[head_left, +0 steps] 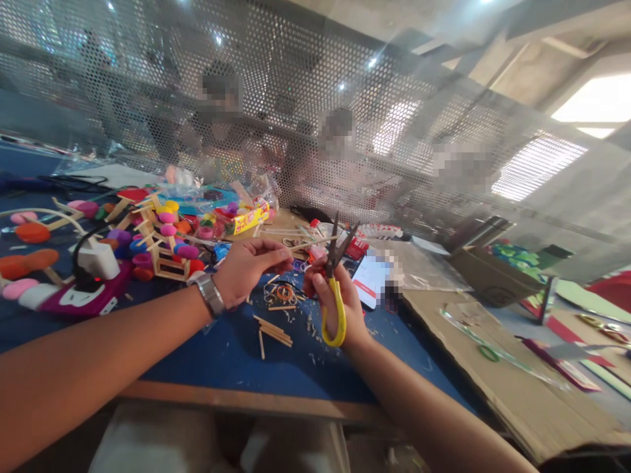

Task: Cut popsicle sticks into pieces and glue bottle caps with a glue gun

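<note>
My left hand point(252, 266), with a metal-banded watch point(211, 294) at its wrist, has its fingertips pinched on a thin wooden stick point(313, 244) that points to the right. In my right hand point(348, 305) are yellow-handled scissors point(336, 315), blades up and spread apart. The stick's far end passes close to the blades; whether it touches them I cannot tell. Below the hands, several short cut sticks point(274, 332) lie on the blue tabletop point(305, 374), among pale shavings. Rubber bands point(284, 293) lie just beyond these sticks.
At left, a purple power strip point(93, 292) with a white charger point(96, 259) stands by a small wooden-stick structure point(170, 259) and colourful clay pieces. A phone point(371, 279) lies behind my right hand. Cardboard point(468, 341) covers the right side. A perforated screen point(296, 85) rises behind, with people beyond.
</note>
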